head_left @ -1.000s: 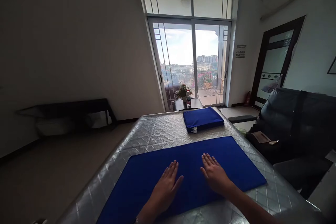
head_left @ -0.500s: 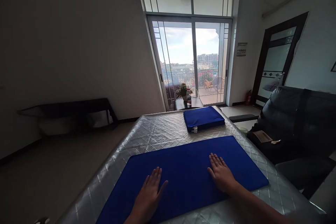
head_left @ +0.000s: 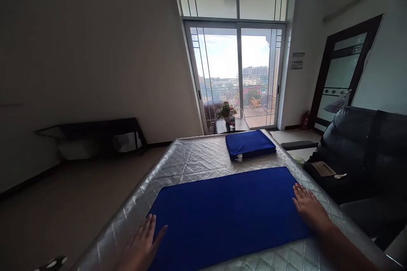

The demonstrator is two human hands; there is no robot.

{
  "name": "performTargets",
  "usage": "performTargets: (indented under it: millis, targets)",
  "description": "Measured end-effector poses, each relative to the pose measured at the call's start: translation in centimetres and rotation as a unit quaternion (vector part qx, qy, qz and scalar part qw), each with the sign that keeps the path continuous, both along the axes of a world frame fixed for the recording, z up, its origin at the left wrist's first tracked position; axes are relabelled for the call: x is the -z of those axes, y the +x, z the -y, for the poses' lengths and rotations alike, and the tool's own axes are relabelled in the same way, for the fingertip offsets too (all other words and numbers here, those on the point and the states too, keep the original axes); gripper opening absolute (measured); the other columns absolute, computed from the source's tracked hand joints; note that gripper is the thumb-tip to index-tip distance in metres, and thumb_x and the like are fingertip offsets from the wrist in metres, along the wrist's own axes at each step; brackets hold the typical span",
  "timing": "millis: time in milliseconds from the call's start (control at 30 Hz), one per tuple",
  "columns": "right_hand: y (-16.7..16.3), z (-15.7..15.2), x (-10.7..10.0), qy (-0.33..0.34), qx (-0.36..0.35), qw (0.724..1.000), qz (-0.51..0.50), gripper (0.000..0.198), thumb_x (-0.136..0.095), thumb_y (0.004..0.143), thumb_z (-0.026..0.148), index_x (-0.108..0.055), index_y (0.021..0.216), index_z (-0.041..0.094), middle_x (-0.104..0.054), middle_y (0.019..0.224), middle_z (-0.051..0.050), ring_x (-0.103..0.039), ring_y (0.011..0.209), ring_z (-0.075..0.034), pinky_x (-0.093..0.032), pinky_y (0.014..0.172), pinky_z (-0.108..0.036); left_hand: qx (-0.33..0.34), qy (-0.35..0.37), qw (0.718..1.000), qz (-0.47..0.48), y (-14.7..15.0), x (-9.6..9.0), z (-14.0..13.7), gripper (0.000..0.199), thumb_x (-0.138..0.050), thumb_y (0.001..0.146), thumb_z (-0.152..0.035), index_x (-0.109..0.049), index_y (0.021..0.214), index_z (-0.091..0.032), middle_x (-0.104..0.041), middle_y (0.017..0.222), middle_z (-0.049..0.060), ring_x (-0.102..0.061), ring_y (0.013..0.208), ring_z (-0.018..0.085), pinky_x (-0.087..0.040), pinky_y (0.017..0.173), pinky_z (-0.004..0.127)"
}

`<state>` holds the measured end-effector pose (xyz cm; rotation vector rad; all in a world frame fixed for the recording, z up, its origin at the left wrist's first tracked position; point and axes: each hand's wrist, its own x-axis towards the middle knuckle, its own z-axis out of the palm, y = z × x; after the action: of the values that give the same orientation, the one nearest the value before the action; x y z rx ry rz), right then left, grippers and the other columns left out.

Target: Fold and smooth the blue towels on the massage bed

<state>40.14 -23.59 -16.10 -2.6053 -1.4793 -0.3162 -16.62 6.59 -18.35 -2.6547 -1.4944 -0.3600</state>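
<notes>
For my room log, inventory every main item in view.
Quilted cover: one, silver, centre
Flat cloth: one, blue, spread on quilted cover
Folded cloth: one stack, blue, behind flat cloth
Small table: one, dark, far end
Plant: one, green, on small table
Bottle: one, clear, beside plant
Sliding doors: two, clear, far wall
Armchair: one, black, right
Card: one, brown, on armchair
Framed door: one, dark, right
Extinguisher: one, red, by framed door
Sign: one, grey, right of sliding doors
Low furniture: one, dark, left
Left hand: one, bare, flat cloth's left edge
Right hand: one, bare, flat cloth's right edge
</notes>
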Motion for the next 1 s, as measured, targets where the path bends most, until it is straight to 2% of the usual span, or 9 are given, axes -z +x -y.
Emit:
performTargets:
  millis: [100, 200, 267, 367, 500, 667, 767, 867, 1000]
  targets:
    - [-6.2, -4.5, -3.5, -0.006, -0.085, 0.995, -0.045, 0.062, -0.023, 0.101, 0.035, -0.042, 0.154, 0.007, -0.034, 0.161, -0.013, -0.026, 0.152, -0.025, -0.02, 0.125, -0.048, 0.069, -0.035, 0.997, -0.019, 8.1, -3.2, 2.1, 0.068, -0.025, 0.102, -0.05, -0.039, 0.155, -0.01, -0.03, 0.163, 0.017, -0.028, 0.152, 0.03, -0.03, 0.122, 0.054]
    - [-12.5, -9.7, -5.5, -0.007, -0.18, 0.978, -0.105, 0.064, -0.02, 0.104, 0.041, -0.036, 0.156, 0.007, -0.03, 0.163, -0.011, -0.022, 0.153, -0.023, -0.017, 0.126, -0.044, 0.134, -0.067, 0.989, -0.009, 17.1, -5.7, 4.9, 0.069, -0.025, 0.104, -0.054, -0.034, 0.157, -0.01, -0.028, 0.164, 0.016, -0.024, 0.153, 0.027, -0.027, 0.125, 0.049]
    - [-15.3, -12.5, -5.4, -0.006, -0.217, 0.967, -0.134, 0.065, -0.019, 0.105, 0.042, -0.032, 0.158, 0.007, -0.026, 0.164, -0.011, -0.019, 0.154, -0.022, -0.015, 0.126, -0.043, 0.166, -0.075, 0.983, 0.003, 21.6, -6.3, 6.4, 0.072, -0.022, 0.104, -0.058, -0.032, 0.157, -0.011, -0.027, 0.165, 0.015, -0.023, 0.154, 0.026, -0.026, 0.126, 0.048]
    - [-16.7, -14.7, -4.1, -0.013, -0.224, 0.961, -0.158, 0.065, -0.02, 0.105, 0.042, -0.029, 0.159, 0.007, -0.021, 0.165, -0.011, -0.015, 0.155, -0.022, -0.012, 0.126, -0.043, 0.172, -0.089, 0.981, 0.009, 24.7, -6.0, 7.3, 0.079, -0.015, 0.102, -0.063, -0.032, 0.157, -0.009, -0.026, 0.165, 0.014, -0.022, 0.154, 0.026, -0.024, 0.127, 0.046]
    - [-16.1, -15.0, -2.9, -0.021, -0.216, 0.96, -0.175, 0.068, -0.018, 0.105, 0.046, -0.025, 0.16, 0.008, -0.017, 0.166, -0.01, -0.012, 0.155, -0.022, -0.008, 0.127, -0.043, 0.164, -0.097, 0.982, 0.01, 24.5, -5.2, 7.1, 0.084, -0.011, 0.1, -0.066, -0.032, 0.157, -0.008, -0.027, 0.165, 0.013, -0.021, 0.154, 0.026, -0.023, 0.127, 0.046]
    - [-16.2, -15.0, -3.3, -0.032, -0.211, 0.96, -0.184, 0.07, -0.016, 0.104, 0.049, -0.022, 0.161, 0.009, -0.016, 0.167, -0.009, -0.009, 0.156, -0.02, -0.005, 0.127, -0.041, 0.159, -0.097, 0.982, 0.013, 24.5, -5.5, 7.3, 0.082, -0.013, 0.101, -0.065, -0.031, 0.157, -0.008, -0.026, 0.165, 0.013, -0.021, 0.154, 0.026, -0.023, 0.127, 0.046]
    - [-14.9, -14.5, -3.4, -0.038, -0.196, 0.964, -0.175, 0.071, -0.014, 0.104, 0.051, -0.022, 0.161, 0.01, -0.017, 0.167, -0.008, -0.01, 0.156, -0.02, -0.005, 0.127, -0.04, 0.153, -0.089, 0.984, -0.007, 23.3, -5.4, 6.6, 0.079, -0.013, 0.102, -0.062, -0.03, 0.158, -0.009, -0.026, 0.165, 0.012, -0.021, 0.154, 0.025, -0.023, 0.127, 0.046]
    - [-10.9, -12.3, -3.0, -0.038, -0.151, 0.976, -0.151, 0.072, -0.013, 0.104, 0.052, -0.023, 0.161, 0.01, -0.019, 0.167, -0.008, -0.011, 0.155, -0.019, -0.007, 0.127, -0.04, 0.126, -0.063, 0.989, -0.033, 18.8, -4.7, 3.9, 0.074, -0.016, 0.103, -0.059, -0.034, 0.157, -0.011, -0.027, 0.165, 0.012, -0.024, 0.154, 0.026, -0.025, 0.125, 0.048]
    - [-2.7, -7.2, -1.8, -0.048, -0.071, 0.991, -0.104, 0.071, -0.016, 0.103, 0.051, -0.025, 0.161, 0.011, -0.021, 0.167, -0.007, -0.014, 0.155, -0.02, -0.011, 0.126, -0.041, 0.091, -0.004, 0.995, -0.039, 8.1, -2.4, -1.0, 0.068, -0.02, 0.101, -0.057, -0.051, 0.149, -0.02, -0.045, 0.158, 0.009, -0.035, 0.15, 0.026, -0.032, 0.121, 0.049]
